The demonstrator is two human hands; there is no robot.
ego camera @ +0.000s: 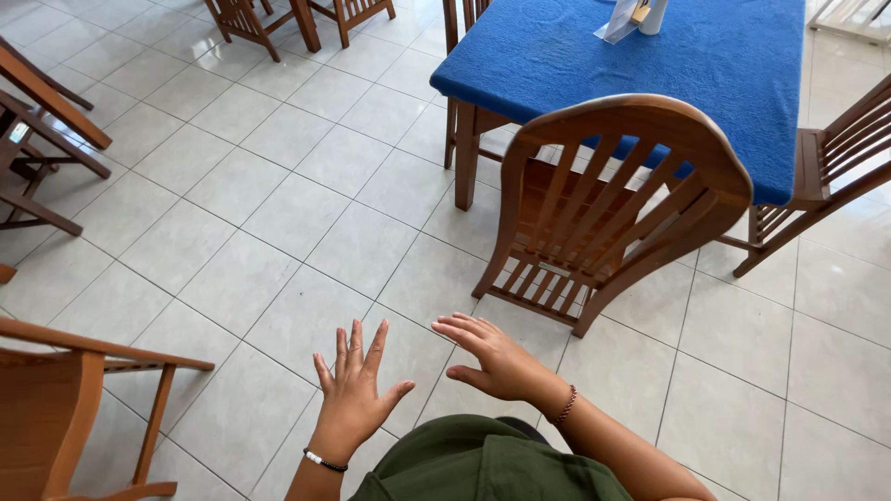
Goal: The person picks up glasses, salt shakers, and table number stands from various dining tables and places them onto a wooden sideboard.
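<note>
Both hands spread, empty: left [354,390] fingers splayed, right [495,357] palm-down, nearest chair [613,209] at one o'clock, tucked against blue counter [650,70].

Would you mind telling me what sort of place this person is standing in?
Probably a restaurant or café dining area. Several slatted wooden chairs stand around a table with a blue cloth, which carries a small holder, and the floor is pale tile. Both hands, left hand and right hand, are open and empty.
</note>
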